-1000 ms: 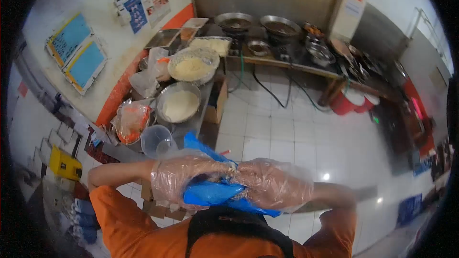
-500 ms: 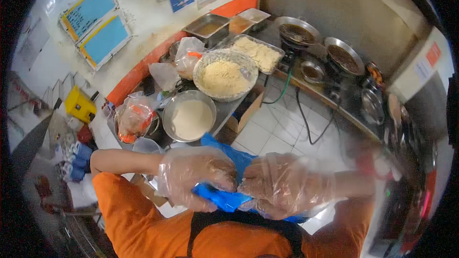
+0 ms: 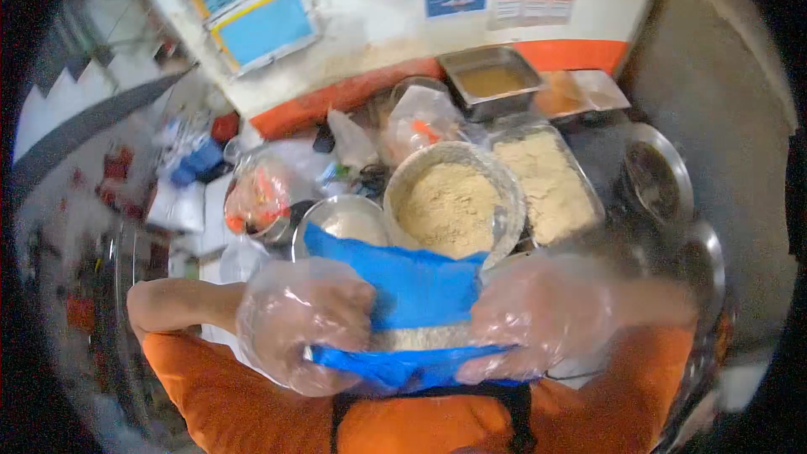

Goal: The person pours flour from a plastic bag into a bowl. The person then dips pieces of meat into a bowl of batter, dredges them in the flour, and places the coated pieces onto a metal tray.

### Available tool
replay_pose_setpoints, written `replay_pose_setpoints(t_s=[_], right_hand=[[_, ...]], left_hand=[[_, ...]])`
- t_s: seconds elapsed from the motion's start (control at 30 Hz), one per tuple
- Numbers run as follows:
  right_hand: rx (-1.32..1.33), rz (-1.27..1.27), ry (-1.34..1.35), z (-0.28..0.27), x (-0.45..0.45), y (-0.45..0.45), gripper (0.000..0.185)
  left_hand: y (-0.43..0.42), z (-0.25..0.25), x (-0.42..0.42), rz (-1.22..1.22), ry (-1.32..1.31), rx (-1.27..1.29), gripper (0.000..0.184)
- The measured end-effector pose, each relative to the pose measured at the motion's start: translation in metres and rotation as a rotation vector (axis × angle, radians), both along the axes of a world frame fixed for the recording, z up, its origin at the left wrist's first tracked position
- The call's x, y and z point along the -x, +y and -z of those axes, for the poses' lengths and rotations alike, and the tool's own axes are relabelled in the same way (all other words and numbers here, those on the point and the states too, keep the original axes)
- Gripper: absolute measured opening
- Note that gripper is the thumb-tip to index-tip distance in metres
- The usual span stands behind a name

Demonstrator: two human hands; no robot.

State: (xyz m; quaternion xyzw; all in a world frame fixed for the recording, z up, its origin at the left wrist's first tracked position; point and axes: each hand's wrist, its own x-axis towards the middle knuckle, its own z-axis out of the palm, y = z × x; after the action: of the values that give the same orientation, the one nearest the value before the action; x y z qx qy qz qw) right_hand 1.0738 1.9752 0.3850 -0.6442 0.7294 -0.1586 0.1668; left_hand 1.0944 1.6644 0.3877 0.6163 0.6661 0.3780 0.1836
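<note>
Both of my hands wear clear plastic gloves. My left hand [image 3: 315, 319] grips one side of a blue plastic bag [image 3: 429, 286], and my right hand [image 3: 538, 315] grips the other side. The bag is spread between them in front of my chest, its mouth parted. A pale, whitish strip shows in the gap; I cannot make out what it is. Just beyond the bag stands a metal bowl of pale liquid [image 3: 340, 206], partly covered by it. Beside that is a large bowl of pale yellow flour [image 3: 454, 202].
A tray of pale crumbly flour [image 3: 546, 181] lies right of the large bowl. Behind are a deep metal pan [image 3: 492, 84] and plastic bags [image 3: 420, 126]. Another bag with orange-red parts [image 3: 256, 193] sits at left. A dark-filled wok [image 3: 656, 176] stands at right.
My view has turned right and closer to the counter. My hands have moved apart, and the bunched blue bag is now stretched open between them.
</note>
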Motion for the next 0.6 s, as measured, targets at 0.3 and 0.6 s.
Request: replay_pose_setpoints(t_s=[0.3,0.6], right_hand=[[0.183,-0.197,-0.152,0.050,0.164,0.049,0.045],[0.448,0.257,-0.822,0.193,0.178,0.079,0.065]], left_hand=[[0.010,0.006,0.022,-0.535,0.033,-0.002,0.021],[0.048,0.034,0.086,-0.625,-0.045,0.178,0.025]])
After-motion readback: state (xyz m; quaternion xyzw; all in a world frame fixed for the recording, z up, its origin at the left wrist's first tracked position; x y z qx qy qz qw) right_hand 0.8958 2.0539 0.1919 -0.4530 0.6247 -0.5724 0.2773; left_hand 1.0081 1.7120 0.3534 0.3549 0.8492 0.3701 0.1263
